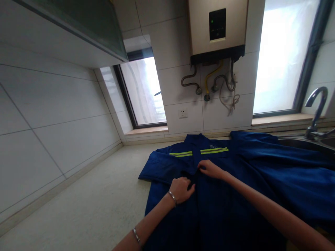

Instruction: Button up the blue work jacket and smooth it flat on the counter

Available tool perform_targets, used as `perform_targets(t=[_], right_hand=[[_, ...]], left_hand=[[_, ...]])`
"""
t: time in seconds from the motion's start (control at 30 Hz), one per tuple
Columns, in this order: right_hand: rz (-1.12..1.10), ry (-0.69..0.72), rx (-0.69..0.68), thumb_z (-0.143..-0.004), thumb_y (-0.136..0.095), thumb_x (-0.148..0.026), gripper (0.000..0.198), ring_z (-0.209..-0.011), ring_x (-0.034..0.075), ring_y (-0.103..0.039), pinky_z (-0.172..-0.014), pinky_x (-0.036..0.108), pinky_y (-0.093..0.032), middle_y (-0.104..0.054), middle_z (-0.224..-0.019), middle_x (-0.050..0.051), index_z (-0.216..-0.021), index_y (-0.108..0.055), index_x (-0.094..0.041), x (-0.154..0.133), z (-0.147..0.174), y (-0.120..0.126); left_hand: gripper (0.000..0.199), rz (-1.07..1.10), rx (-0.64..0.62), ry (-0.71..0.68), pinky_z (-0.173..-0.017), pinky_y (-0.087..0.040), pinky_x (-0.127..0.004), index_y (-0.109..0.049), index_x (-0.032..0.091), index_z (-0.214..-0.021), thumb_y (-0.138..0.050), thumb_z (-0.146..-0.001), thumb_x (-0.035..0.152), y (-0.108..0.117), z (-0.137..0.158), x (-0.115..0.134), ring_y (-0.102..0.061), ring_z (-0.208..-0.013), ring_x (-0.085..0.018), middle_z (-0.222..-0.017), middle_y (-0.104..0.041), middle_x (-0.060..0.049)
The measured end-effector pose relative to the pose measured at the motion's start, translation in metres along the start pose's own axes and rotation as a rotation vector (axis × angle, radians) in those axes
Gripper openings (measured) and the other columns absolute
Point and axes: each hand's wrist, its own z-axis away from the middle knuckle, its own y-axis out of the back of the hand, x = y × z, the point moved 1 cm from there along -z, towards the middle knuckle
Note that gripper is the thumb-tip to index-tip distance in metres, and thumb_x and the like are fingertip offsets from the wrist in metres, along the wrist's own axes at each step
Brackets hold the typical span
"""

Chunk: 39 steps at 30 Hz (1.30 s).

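My left hand (181, 190) rests curled on the front of the blue work jacket (235, 181), fingers pinching a bit of cloth near the placket, and my right hand (210, 169) pinches the front edge just below the collar. The jacket lies spread flat on the pale surface (91, 205), its yellow reflective stripes (199, 152) toward the wall. To do this well, I judge, I should keep both edges lined up and the cloth taut between my hands so it lies smooth. On the right the jacket runs close to the sink (309, 143) and the faucet (315, 111); a water heater (217, 29) hangs on the wall above, well apart.
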Motion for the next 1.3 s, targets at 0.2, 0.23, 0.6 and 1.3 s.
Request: perform_targets(t=[0.2, 0.23, 0.6, 1.3], right_hand=[[0.069, -0.001, -0.021, -0.078, -0.048, -0.014, 0.042, -0.105, 0.018, -0.05, -0.091, 0.029, -0.039, -0.056, -0.115, 0.006, -0.118, -0.056, -0.022, -0.017, 0.017, -0.006], [0.077, 0.027, -0.016, -0.08, -0.049, -0.016, 0.042, -0.109, 0.018, -0.048, -0.094, 0.03, -0.037, -0.053, -0.12, 0.005, -0.12, -0.055, -0.024, -0.02, 0.017, -0.008], [-0.256, -0.027, 0.235, -0.085, -0.048, -0.03, 0.019, -0.091, 0.016, -0.056, -0.083, 0.029, -0.043, -0.063, -0.095, 0.004, -0.093, -0.062, -0.019, -0.034, 0.01, -0.013], [-0.546, -0.15, 0.204, -0.08, -0.058, -0.039, 0.028, -0.074, 0.014, -0.057, -0.064, 0.024, -0.045, -0.063, -0.083, 0.003, -0.097, -0.068, -0.019, -0.052, 0.064, 0.007]], left_hand=[[0.042, -0.023, -0.03, 0.208, -0.074, -0.047, -0.037, -0.057, 0.014, -0.101, -0.051, -0.077, 0.047, -0.008, -0.011, 0.013, -0.054, -0.097, -0.028, -0.102, -0.059, -0.014], [0.039, -0.016, -0.052, 0.208, -0.075, -0.047, -0.036, -0.057, 0.014, -0.1, -0.051, -0.077, 0.044, -0.008, -0.011, 0.012, -0.054, -0.097, -0.028, -0.102, -0.059, -0.014], [0.023, 0.159, 0.122, 0.158, -0.079, -0.044, -0.029, -0.066, 0.017, -0.087, -0.044, -0.084, 0.022, 0.015, -0.005, -0.002, -0.054, -0.09, -0.018, -0.093, -0.059, -0.008], [0.022, -0.25, 0.124, -0.279, -0.065, -0.043, -0.034, -0.058, 0.013, -0.087, -0.037, -0.085, 0.006, 0.044, 0.014, 0.039, -0.052, -0.086, -0.024, -0.088, -0.057, -0.011]])
